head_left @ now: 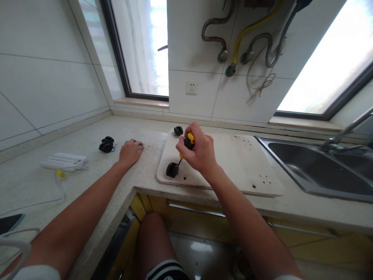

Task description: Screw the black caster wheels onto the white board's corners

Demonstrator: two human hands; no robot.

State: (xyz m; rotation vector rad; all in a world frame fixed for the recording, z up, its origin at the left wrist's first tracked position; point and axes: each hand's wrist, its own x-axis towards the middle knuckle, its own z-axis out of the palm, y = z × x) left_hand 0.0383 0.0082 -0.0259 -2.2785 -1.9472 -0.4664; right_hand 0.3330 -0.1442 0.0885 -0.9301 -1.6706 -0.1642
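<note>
My right hand is closed around the handle of a yellow-and-black screwdriver. Its shaft slants down to a black caster wheel near the front left corner of a white board. A second caster sits at the board's back left corner. On the counter left of the board lies my left hand, fingers bent together, with a small shiny bit at the fingertips that is too small to name. Loose black casters lie just beyond that hand to the left.
Small holes dot the board's right end, beside a steel sink with a faucet. At left on the counter are a white power strip with a cable and a dark phone-like object. Pipes hang on the wall above.
</note>
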